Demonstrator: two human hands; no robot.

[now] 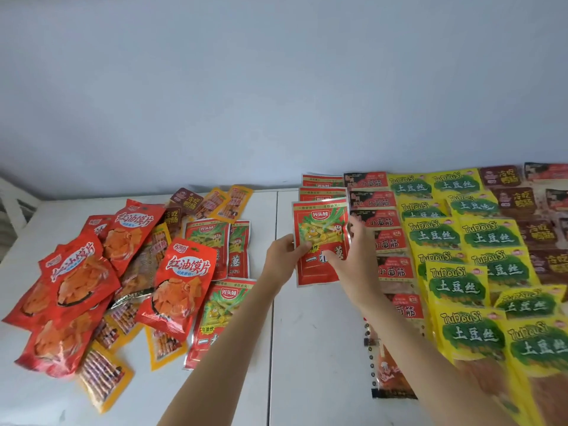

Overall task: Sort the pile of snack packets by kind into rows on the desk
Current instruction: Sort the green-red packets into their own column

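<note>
A red packet with a green onion picture [319, 241] is held over the white desk [307, 333] by both hands. My left hand [284, 256] pinches its left edge and my right hand [353, 256] grips its right side. Behind it lie two more packets of the same kind [321, 186] in a short row. To the right run rows of red-and-black packets [384, 222], yellow packets [461, 272] and brown packets [522, 210]. The unsorted pile [123, 272] of red, orange and onion packets lies at the left.
A pale wall [276, 87] rises behind the desk. A seam [273, 302] runs down the desk between the pile and the rows. A white railing [12, 207] shows at the far left edge.
</note>
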